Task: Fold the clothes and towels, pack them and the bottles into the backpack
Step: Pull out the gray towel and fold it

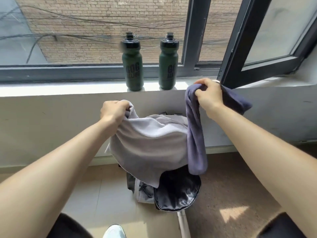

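Left hand [114,111] curled tight round grey towel [149,143] corner. Right hand [208,96] clenches purple towel [197,152]. Both towels hang above open backpack [176,194] on floor. Bottles [132,66] upright on sill [68,88].

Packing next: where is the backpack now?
In the head view the backpack sits open on the floor below the windowsill, centre frame, partly under the grey towel that the left hand grips and beside the purple towel.

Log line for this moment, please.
left hand: grips grey towel | right hand: grips purple towel | backpack: open on floor, below towels | left bottle, right bottle: upright on windowsill
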Available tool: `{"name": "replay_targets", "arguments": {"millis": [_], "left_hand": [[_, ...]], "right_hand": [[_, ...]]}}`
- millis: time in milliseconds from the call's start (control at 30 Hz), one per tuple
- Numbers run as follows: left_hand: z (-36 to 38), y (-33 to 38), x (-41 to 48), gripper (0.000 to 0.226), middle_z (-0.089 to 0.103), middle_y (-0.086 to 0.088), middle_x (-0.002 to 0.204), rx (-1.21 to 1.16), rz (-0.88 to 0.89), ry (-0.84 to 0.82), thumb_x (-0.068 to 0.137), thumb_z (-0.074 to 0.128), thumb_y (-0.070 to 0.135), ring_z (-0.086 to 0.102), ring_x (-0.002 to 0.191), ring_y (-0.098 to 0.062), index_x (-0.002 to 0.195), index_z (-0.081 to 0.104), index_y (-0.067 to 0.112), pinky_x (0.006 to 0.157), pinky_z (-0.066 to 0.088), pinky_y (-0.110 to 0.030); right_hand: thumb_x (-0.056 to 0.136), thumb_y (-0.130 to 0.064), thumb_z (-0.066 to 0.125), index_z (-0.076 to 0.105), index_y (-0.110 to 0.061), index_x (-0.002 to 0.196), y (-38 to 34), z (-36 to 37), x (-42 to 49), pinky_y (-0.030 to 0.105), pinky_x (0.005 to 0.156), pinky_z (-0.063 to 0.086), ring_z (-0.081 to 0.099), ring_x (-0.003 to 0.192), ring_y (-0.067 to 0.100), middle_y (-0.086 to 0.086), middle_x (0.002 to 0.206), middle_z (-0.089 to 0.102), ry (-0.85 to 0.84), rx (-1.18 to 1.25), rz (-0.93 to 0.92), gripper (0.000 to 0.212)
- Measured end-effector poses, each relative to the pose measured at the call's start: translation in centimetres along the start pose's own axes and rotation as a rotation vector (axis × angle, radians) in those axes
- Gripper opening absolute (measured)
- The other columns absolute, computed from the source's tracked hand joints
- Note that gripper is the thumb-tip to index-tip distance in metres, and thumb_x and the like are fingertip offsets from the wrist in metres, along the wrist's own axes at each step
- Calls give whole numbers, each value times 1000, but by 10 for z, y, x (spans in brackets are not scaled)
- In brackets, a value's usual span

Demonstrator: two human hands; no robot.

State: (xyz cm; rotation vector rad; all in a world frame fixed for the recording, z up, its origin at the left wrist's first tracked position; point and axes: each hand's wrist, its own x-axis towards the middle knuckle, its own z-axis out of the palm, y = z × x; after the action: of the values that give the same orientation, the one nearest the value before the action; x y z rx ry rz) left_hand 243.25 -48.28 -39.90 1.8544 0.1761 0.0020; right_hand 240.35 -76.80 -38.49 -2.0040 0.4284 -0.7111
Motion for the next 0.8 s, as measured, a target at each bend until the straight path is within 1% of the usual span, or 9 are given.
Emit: {"name": "replay_targets", "arguments": {"millis": [100,200,267,367,433,567,600,700,800], "left_hand": [[-1,0,-3,14,63,-6,61,-8,7,-139,61,58,21,51,59,-22,54,70,17,54,38,-25],[0,3,-3,29,56,-7,60,1,41,-231,76,58,8,47,54,-20,49,64,17,44,34,-18],[0,3,-4,36,52,-3,56,10,68,-264,79,58,6,44,50,-16,45,61,17,42,33,-16],[1,2,-6,32,51,-5,61,22,111,-327,79,58,4,45,55,-17,50,62,16,47,35,-19],[3,2,-9,36,50,-3,57,40,131,-376,80,56,2,44,51,-14,47,60,17,47,35,-19],[10,7,-19,44,53,1,49,67,174,-441,83,51,0,46,45,-10,43,61,17,45,36,-16],[12,9,-21,42,54,0,51,72,186,-450,83,51,0,47,47,-10,46,62,16,45,37,-15],[15,10,-22,37,57,-2,54,85,196,-463,83,53,3,50,50,-11,51,64,17,47,38,-15],[16,8,-21,19,58,-4,60,141,175,-475,73,58,17,50,57,-17,56,66,16,53,38,-22]], "right_hand": [[85,-2,56,72,-20,114,-8,33,8,27,93,52,64,100,17,0,101,70,-161,5,-45,37],[92,4,57,53,-24,144,-17,52,10,32,92,53,62,100,20,6,118,64,-679,71,74,58],[95,1,56,41,-32,152,-16,54,11,32,88,54,62,93,20,6,117,65,-853,-112,101,67],[91,-4,59,57,-21,141,-4,45,10,34,77,57,63,79,20,18,107,73,-652,-181,53,53],[88,-16,67,65,-18,129,9,33,2,34,80,57,64,82,19,15,110,73,-574,-256,6,41],[69,-57,80,50,-21,144,44,19,-24,34,99,47,57,121,25,4,133,58,-744,-739,-59,88],[70,-54,80,51,-21,142,52,21,-31,34,96,48,57,121,26,3,130,59,-755,-774,-46,84],[80,-23,71,63,-21,117,71,31,-38,36,86,51,61,108,34,6,117,66,-614,-792,-71,38],[84,-5,62,66,-17,105,59,34,-27,41,82,54,61,103,40,14,112,65,-412,-860,-173,25]]}}
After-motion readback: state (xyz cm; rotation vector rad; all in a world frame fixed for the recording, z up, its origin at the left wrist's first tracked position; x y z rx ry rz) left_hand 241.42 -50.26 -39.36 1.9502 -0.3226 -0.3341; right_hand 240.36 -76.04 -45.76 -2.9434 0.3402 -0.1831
